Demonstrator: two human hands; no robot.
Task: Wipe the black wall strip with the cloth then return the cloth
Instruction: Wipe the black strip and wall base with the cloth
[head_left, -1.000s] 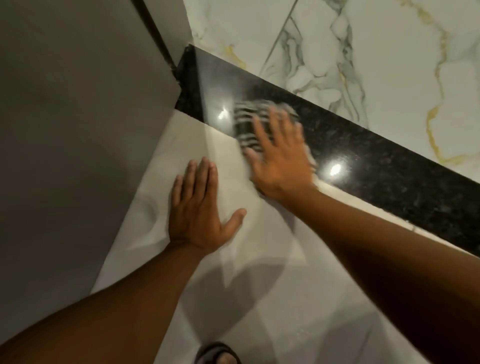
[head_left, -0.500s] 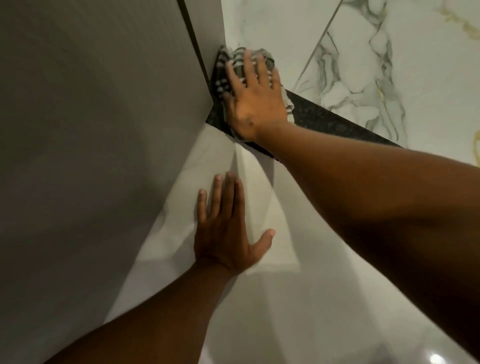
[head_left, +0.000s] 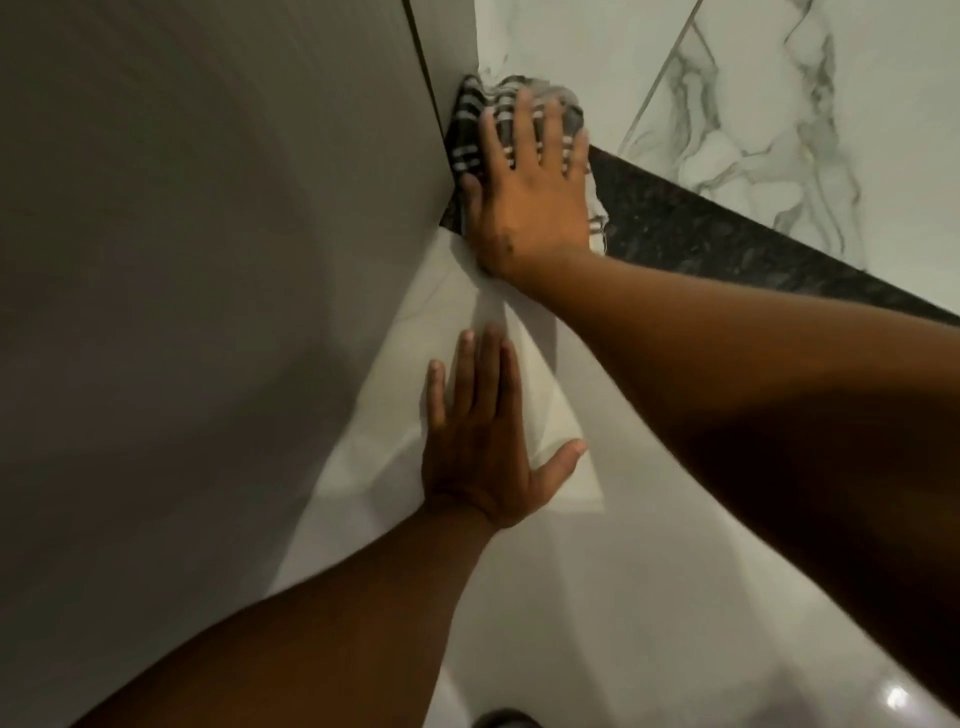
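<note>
1. The right hand (head_left: 527, 195) is lying flat with fingers spread, pressing the cloth (head_left: 475, 130) against the strip (head_left: 727, 239) at its end by the corner.
2. The cloth is striped dark and light; it is showing past the fingertips and on the thumb side, and a small edge is peeking out on the other side of the palm.
3. The strip is running away from the right hand, down and to the right, behind the right forearm.
4. The left hand (head_left: 480, 441) is resting open and flat on the pale tile (head_left: 545, 426) below the right hand, fingers together, thumb out, holding nothing.
5. A grey wall (head_left: 182, 260) is standing just left of both hands.
6. Marbled tile (head_left: 779, 104) is lying above the strip.
</note>
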